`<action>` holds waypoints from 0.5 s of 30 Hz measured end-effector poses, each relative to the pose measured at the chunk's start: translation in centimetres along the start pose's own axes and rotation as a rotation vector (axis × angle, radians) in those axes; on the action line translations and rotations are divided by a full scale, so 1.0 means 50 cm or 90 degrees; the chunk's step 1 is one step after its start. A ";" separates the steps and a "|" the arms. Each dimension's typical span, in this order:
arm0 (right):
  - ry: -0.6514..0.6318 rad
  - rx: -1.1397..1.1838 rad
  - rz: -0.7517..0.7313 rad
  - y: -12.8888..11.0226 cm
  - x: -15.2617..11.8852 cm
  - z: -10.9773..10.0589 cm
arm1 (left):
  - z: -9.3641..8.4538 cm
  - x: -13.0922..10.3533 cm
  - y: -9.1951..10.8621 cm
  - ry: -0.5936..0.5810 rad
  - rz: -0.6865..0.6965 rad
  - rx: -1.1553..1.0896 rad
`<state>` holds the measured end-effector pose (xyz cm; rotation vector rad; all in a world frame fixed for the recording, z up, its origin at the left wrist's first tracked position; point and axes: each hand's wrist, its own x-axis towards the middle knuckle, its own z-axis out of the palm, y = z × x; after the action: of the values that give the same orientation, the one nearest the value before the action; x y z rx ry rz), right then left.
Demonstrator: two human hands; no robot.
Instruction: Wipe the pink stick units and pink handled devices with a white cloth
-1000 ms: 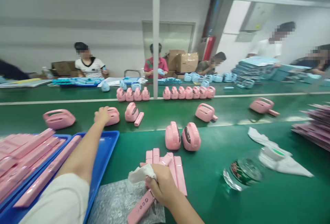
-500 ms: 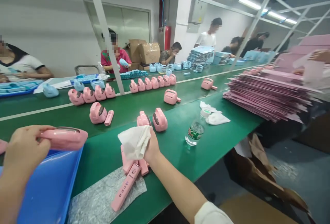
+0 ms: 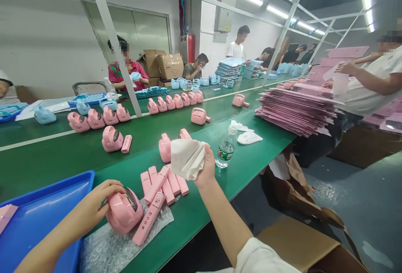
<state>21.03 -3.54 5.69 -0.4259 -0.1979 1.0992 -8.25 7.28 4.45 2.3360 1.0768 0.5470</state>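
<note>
Brings pink shell (image 3: 121, 214), clamped in left hand (image 3: 101, 195), past tray (image 3: 92, 177) to bubble wrap (image 3: 102, 250), within reach of cloth (image 3: 185, 160) pinched in right hand (image 3: 206, 170).

Blue tray (image 3: 40, 231) cut off at left edge; white cloth (image 3: 186, 160) partly hides pink casing (image 3: 184, 134); bottle label (image 3: 225, 151) unreadable.

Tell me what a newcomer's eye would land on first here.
Probably the glossy pink unit in the left hand, low in the view beside the pink bars. Next, the white cloth in the right hand, near the center, then the pink stack off to the right.
</note>
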 end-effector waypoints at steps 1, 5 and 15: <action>0.007 -0.013 -0.004 -0.006 -0.011 -0.004 | -0.012 -0.002 0.013 -0.032 -0.005 0.006; -0.028 -0.045 0.073 0.002 -0.051 -0.012 | -0.023 0.001 0.126 -0.053 0.036 0.002; -0.004 -0.143 0.057 0.042 -0.100 -0.042 | 0.085 0.057 0.352 -0.073 0.090 -0.066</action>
<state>17.84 -7.68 3.15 -0.6366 -0.3110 1.1702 5.98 -1.51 11.99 2.3333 0.8162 0.5009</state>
